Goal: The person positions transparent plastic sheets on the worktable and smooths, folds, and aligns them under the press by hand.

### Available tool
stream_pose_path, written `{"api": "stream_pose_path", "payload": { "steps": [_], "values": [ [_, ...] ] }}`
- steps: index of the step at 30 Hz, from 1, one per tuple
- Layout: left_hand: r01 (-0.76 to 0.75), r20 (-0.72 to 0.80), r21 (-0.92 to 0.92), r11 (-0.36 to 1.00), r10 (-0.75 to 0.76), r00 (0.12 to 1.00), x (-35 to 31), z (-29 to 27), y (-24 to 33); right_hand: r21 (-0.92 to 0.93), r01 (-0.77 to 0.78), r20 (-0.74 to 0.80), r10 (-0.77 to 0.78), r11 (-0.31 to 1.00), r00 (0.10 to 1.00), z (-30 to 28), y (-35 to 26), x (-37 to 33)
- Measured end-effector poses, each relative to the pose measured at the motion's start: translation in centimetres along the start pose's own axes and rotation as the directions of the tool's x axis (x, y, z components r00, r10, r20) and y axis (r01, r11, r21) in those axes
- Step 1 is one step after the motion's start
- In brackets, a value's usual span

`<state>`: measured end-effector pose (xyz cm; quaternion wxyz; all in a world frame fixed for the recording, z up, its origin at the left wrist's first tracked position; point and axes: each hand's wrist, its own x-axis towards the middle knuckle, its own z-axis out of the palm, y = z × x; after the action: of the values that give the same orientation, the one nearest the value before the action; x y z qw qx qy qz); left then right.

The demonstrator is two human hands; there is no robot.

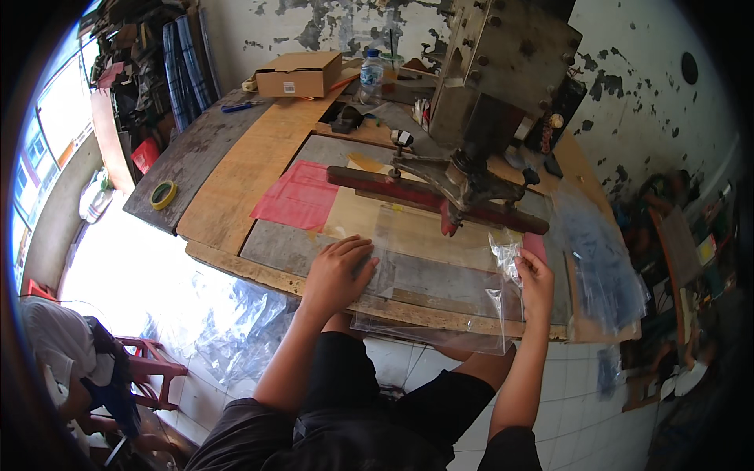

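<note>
A clear plastic sheet (440, 276) lies across the near part of the machine's grey bed and hangs over the table's front edge. My left hand (339, 271) rests on the sheet's left side, palm down with the fingers stretched out. At the sheet's right side, my right hand (536, 284) pinches its crumpled, shiny edge between thumb and fingers. Just beyond both hands, the press's red crossbar (424, 196) spans above the bed. Under it lie a cream-coloured sheet (353, 210) and a pink sheet (297, 196) on the left.
Clear plastic sheets (601, 263) are piled at the table's right; more plastic (236, 326) lies on the floor at left. Tape (162, 195), a cardboard box (300, 76) and a water bottle (371, 74) stand farther off. A seated person (67, 353) and red stool (149, 369) are at left.
</note>
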<state>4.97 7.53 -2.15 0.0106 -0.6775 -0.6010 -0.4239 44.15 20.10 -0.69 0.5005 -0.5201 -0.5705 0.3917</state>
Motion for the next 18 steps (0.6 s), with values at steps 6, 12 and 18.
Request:
{"api": "stream_pose_path", "payload": {
  "steps": [6, 12, 18],
  "values": [
    [-0.009, -0.008, -0.011, 1.0, 0.009, 1.0, 0.3, -0.2, 0.2, 0.173, 0.004, -0.036, 0.002, 0.985, 0.999, -0.6, 0.8, -0.6],
    [0.051, -0.016, -0.109, 0.993, -0.053, 0.998, 0.3, -0.6, 0.4, 0.29, -0.027, -0.021, 0.035, 0.957, 0.999, -0.5, 0.5, -2.2],
    [0.137, 0.073, -0.329, 0.934, -0.12, 0.99, 0.3, -1.7, 0.3, 0.31, -0.01, -0.08, 0.036, 0.951, 0.996, -0.9, 1.0, -4.3]
  ]
}}
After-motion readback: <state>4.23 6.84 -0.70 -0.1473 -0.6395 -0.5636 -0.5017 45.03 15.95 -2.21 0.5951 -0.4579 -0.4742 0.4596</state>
